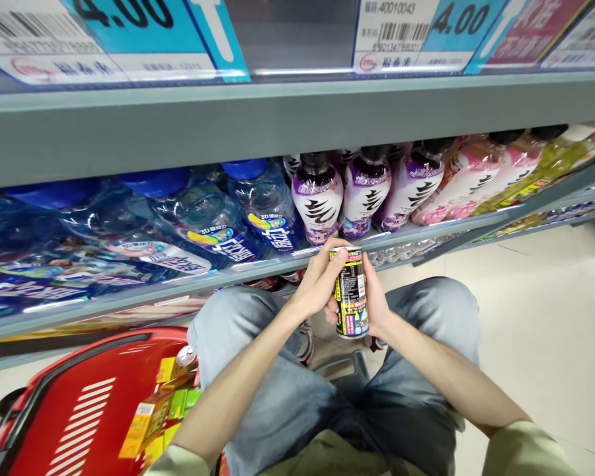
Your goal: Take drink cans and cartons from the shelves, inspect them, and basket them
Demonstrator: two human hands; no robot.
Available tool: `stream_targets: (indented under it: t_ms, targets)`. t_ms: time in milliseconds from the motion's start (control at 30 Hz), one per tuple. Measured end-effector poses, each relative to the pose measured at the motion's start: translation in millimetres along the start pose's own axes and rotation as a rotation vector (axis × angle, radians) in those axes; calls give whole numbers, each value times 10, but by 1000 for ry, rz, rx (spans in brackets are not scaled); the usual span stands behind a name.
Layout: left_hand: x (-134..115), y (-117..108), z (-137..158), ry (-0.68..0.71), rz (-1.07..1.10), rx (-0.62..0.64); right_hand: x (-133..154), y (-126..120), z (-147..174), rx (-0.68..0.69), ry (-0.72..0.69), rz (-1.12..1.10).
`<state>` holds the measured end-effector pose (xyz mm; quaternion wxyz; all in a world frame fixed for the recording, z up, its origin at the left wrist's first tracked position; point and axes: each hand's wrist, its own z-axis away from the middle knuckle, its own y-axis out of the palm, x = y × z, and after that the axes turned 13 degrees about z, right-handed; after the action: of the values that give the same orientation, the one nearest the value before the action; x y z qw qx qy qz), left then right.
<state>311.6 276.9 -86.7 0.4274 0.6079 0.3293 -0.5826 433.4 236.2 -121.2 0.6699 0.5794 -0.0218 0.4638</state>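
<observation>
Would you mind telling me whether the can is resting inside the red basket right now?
No, the can is held upright between the left hand and right hand, above the knees and apart from the red basket.

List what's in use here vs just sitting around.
In use:
- can, upright
- left hand and right hand, both gripping the can

Sitting around:
- purple bottles on the shelf
- water bottles on the shelf
- red basket with boxes inside
</observation>
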Motion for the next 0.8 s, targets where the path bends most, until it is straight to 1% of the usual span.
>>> stream_targets:
  t_ms: [167,333,567,633,800]
  targets:
    - [-15,7,31,-105,73,9,5,24,18,-22,40,27]
    - [-10,-3,30,-69,68,-8,16,44,34,-2,75,36]
    - [0,-12,39,-134,87,2,13,34,29,33,64,49]
    - [-1,-15,32,-108,77,6,-2,14,20,48,54,62]
    - [24,-24,-8,27,49,-1,-29,-32,14,86,35,102]
